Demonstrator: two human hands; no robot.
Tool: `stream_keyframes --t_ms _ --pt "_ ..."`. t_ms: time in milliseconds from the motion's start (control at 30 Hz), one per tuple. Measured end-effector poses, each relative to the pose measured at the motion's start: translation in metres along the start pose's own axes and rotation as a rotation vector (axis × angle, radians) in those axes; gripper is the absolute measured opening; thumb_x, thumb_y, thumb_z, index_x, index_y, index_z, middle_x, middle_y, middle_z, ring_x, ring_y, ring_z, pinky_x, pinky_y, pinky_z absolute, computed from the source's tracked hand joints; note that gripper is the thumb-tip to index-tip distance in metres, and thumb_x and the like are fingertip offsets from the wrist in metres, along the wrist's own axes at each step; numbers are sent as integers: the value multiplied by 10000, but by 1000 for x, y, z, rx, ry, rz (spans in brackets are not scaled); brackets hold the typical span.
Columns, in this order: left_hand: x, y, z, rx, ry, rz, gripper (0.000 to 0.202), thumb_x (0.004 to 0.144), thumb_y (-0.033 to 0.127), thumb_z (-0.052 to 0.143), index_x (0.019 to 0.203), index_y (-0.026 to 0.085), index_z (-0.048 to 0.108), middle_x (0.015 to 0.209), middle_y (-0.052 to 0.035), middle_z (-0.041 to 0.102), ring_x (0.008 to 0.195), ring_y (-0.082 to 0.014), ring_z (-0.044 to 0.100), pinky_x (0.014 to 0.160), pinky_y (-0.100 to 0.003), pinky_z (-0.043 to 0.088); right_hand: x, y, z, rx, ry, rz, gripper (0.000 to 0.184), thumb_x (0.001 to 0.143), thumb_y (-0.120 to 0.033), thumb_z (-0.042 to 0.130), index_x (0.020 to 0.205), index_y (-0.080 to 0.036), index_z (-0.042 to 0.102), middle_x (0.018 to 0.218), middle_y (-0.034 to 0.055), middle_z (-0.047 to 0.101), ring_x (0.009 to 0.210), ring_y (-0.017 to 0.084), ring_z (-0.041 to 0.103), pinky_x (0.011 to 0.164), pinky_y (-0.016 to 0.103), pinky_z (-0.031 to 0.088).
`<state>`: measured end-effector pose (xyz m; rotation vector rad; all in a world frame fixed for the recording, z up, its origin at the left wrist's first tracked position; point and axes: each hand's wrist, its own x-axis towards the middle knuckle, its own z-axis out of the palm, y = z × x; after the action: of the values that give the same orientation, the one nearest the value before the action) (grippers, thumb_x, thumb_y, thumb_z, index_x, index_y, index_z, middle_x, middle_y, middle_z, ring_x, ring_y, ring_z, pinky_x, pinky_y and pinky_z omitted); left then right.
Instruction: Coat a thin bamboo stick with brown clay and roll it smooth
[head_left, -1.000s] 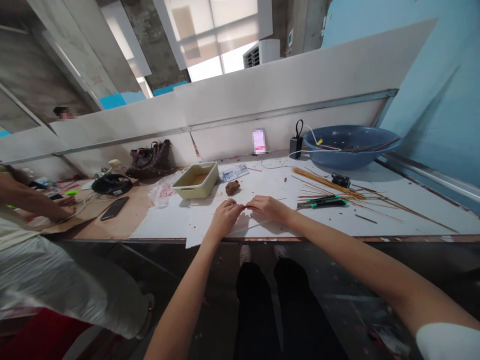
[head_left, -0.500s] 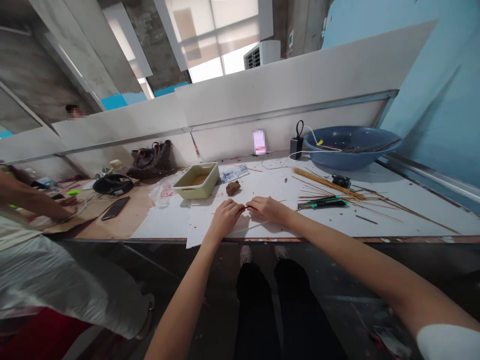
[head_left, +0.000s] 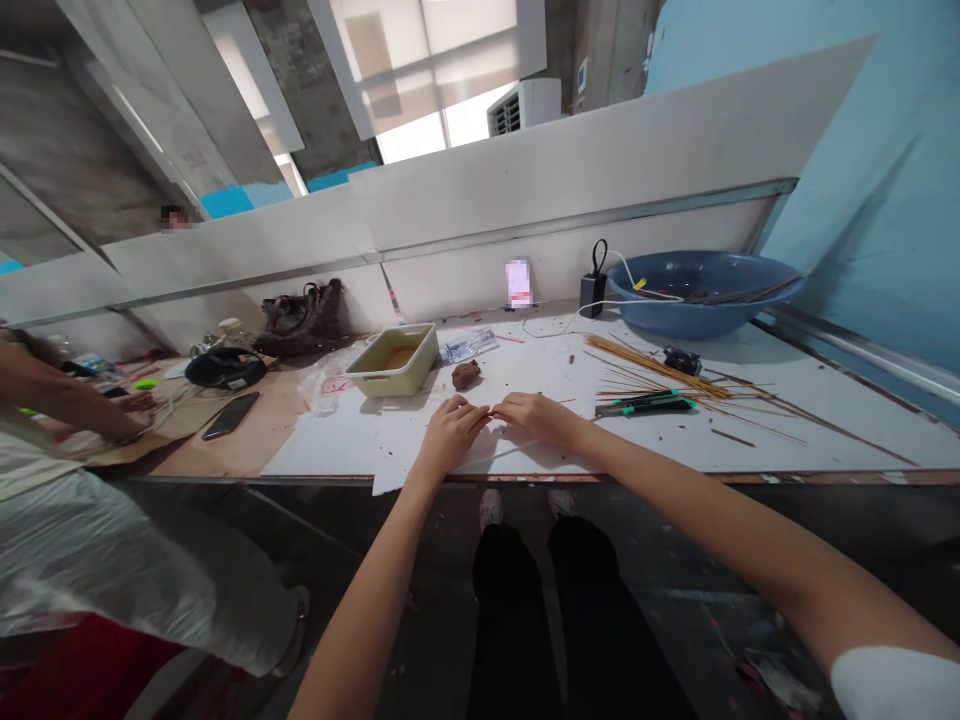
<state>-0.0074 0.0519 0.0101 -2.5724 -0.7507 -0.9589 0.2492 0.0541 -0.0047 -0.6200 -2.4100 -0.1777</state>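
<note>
My left hand [head_left: 450,435] and my right hand [head_left: 536,418] meet fingertip to fingertip over a white paper sheet [head_left: 420,455], pinching a thin wooden stick [head_left: 491,412] between them. A brown clay lump [head_left: 466,375] lies just beyond my left hand. Farther right, a loose bundle of thin wooden sticks [head_left: 652,366] spreads over the bench, and a green and black utility knife [head_left: 645,405] rests on it. A pale yellow tray [head_left: 391,360] with brown liquid stands behind and left of my hands.
A blue basin [head_left: 701,295] and a black charger block [head_left: 592,295] with a white cable stand at the back. At the left, a co-worker's hand [head_left: 127,425] works near a dark phone [head_left: 230,416]. A brown handbag [head_left: 300,320] sits against the partition.
My hands stay almost where they were, pinching the stick. Beyond the partition, a person's head has moved to the right.
</note>
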Motion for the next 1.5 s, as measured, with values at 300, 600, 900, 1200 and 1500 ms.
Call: stream_keyframes --t_ms 300,600,900,1200,1500 --pt "1 1 1 2 -43 24 187 1117 309 655 1070 192 793 880 -86 790 868 -264 671 803 -423 594 1 -2 4 -16 23 17 195 1153 -267 579 1278 -165 690 1050 113 747 951 262 720 843 406 619" --pt "-1 -2 5 12 -47 26 226 1127 299 629 1041 210 818 817 -84 775 847 -257 671 780 -407 597 2 -1 1 2 12 -5 154 1126 -169 594 1178 -190 737 1034 94 765 978 256 717 888 411 620" --pt "1 1 1 -43 -29 -22 176 1100 287 684 1201 194 793 938 -91 815 908 -271 693 816 -419 612 1 1 3 -38 -25 36 147 1127 -179 589 1152 -166 733 996 105 736 909 258 707 787 385 606" --pt "2 -1 2 -68 -45 -34 174 1117 280 651 1099 204 806 930 -88 810 902 -263 691 811 -417 613 0 3 1 -77 -85 41 157 1129 -186 579 1194 -141 714 1029 127 730 956 271 698 825 392 598" --pt "-1 -5 6 -68 -15 -49 107 1070 227 723 1049 185 820 907 -85 803 893 -256 689 808 -392 603 1 5 0 -62 -108 33 158 1105 -143 604 1209 -147 723 1049 118 737 989 269 699 874 404 606"
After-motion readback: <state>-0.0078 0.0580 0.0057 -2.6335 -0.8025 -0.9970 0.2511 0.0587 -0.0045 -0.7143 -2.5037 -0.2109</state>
